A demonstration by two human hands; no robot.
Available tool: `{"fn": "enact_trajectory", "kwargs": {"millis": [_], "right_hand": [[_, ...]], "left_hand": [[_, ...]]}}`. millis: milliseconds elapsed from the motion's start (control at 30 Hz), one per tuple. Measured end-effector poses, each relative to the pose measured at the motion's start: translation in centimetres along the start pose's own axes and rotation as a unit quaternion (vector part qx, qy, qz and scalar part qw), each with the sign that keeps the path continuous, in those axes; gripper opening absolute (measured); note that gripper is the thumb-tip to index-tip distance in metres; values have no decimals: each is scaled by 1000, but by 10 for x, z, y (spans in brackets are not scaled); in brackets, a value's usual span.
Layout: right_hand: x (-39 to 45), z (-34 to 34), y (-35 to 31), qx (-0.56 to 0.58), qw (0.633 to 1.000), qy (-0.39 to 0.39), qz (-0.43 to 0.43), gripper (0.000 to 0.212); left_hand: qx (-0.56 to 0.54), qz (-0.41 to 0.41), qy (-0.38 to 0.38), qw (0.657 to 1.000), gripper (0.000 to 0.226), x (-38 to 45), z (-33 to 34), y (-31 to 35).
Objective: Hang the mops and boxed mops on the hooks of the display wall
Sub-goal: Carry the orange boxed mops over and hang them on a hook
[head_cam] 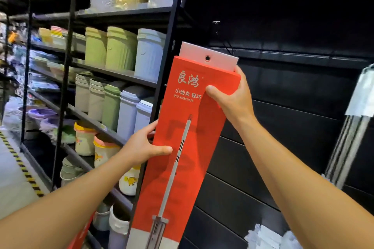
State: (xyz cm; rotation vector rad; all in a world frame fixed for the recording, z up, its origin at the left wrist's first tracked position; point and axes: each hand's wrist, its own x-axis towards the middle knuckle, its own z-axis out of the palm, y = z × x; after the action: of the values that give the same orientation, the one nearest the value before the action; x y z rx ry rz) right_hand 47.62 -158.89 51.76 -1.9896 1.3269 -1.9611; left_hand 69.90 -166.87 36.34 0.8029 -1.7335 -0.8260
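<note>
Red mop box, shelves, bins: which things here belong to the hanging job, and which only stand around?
Job:
red mop box
its white hang tab
left hand
right hand
dark display wall

Just around:
plastic bins
black shelving

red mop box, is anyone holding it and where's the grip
Yes, both hands hold the red mop box. The right hand grips its upper right corner, below the white hang tab; the left hand grips its left edge, mid-height.
</note>
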Motion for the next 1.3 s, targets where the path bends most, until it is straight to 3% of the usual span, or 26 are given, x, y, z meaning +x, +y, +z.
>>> {"fn": "enact_trajectory", "kwargs": {"millis": [167,367,767,967,1300], "right_hand": [[54,26,25,-30,999,17,-27,92],[113,35,71,-64,995,49,-64,95],[245,27,139,-110,986,77,-102,101],[300,34,153,-123,983,78,-115,96],[355,49,167,-147,981,83,-90,91]], "left_hand": [[-23,38,-26,999,62,71,-6,-15],[-22,81,-42,996,70,165,8,-41],[-22,149,-54,987,62,336,47,-51],[-39,176,-63,982,73,398,50,-53],[-67,215,-103,969,65,467,47,-62]]}}
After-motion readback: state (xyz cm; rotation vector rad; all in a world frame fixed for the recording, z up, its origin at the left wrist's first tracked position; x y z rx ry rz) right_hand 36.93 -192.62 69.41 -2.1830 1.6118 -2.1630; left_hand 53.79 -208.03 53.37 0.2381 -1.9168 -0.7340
